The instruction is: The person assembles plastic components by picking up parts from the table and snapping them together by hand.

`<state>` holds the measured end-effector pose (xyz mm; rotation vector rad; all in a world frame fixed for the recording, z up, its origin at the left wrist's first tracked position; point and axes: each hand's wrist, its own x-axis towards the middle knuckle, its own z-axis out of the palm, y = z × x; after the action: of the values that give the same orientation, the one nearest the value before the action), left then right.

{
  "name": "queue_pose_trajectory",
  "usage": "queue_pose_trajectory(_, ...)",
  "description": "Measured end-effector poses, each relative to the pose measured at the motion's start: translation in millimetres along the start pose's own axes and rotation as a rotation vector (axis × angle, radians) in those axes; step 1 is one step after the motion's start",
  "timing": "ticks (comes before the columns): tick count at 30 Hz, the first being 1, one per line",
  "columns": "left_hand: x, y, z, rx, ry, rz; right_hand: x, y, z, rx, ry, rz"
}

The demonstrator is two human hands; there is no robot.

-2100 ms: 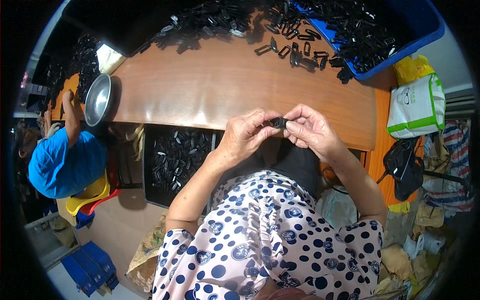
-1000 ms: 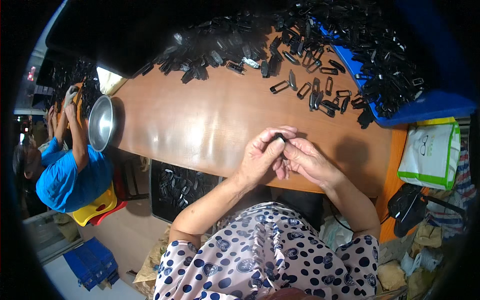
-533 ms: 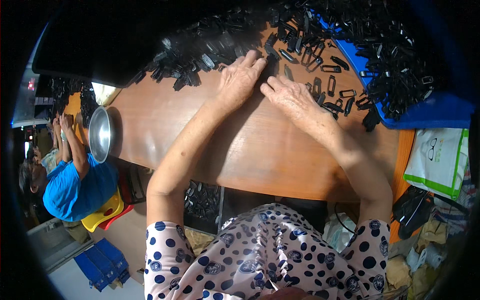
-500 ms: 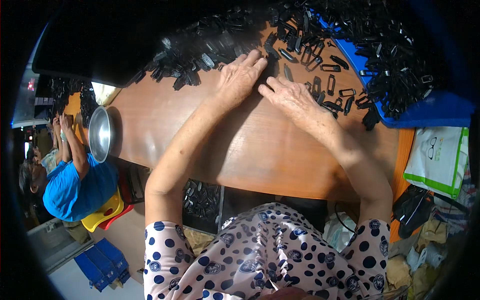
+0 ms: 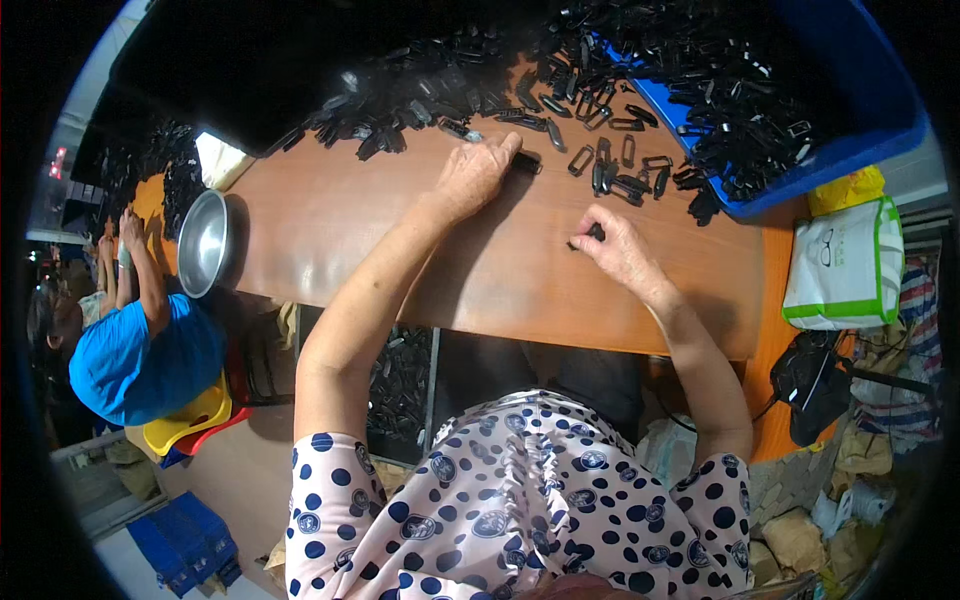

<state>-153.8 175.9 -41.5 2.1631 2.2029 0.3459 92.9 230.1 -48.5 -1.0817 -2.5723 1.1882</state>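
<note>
My left hand [image 5: 476, 178] is over the middle of the wooden table, fingers curled. A small black plastic piece [image 5: 528, 163] sticks out at its fingertips; the fingers partly hide the grip. My right hand [image 5: 622, 252] is nearer to me and to the right, its thumb and fingers closed around another small black plastic piece [image 5: 596, 232]. Beyond both hands lie loose black pieces [image 5: 628, 150], some of them open oblong frames, others solid and narrow. A big heap of similar dark pieces [image 5: 400, 110] spreads along the far side of the table.
A blue tray [image 5: 660, 105] heaped with black pieces stands at the far right. On the left edge sits a metal bowl [image 5: 203, 245]. Below the table is a container of black parts [image 5: 402, 385]. A white-and-green bag [image 5: 840, 265] is at the right; a person in blue [image 5: 150, 350] sits left.
My right hand has drawn back toward me and to the right, away from the loose pieces, with a black piece now visible in it. My left hand has moved slightly nearer.
</note>
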Motion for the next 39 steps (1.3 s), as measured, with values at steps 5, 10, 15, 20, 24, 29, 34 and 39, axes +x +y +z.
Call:
queue_pose_trajectory(5,-17,26,-7,-0.033,0.009,0.092,-32,6,5,-0.035,0.044,-0.157)
queue_pose_trajectory(10,-27,34,5,-0.063,0.069,0.11,-45,8,7,0.332,0.1,-0.01)
queue_pose_trajectory(15,-59,68,13,-1.153,0.166,-0.069,-66,-8,-6,1.209,0.026,0.066)
queue_pose_trajectory(20,-101,114,-8,-1.337,0.006,-0.095,-84,-27,-11,1.454,-0.056,0.009)
queue_pose_trajectory(24,-111,120,-11,-1.302,0.04,-0.055,-90,-33,-13,1.422,-0.132,-0.004)
queue_pose_trajectory(29,-119,122,-22,-1.332,0.018,-0.063,-96,-37,-12,1.434,-0.17,0.039)
queue_pose_trajectory(34,-124,125,-17,-1.219,0.184,0.034,-99,-40,-10,1.428,-0.256,0.039)
queue_pose_trajectory(39,-124,125,-23,-0.988,0.187,0.051,-97,-43,-13,1.258,-0.276,0.153)
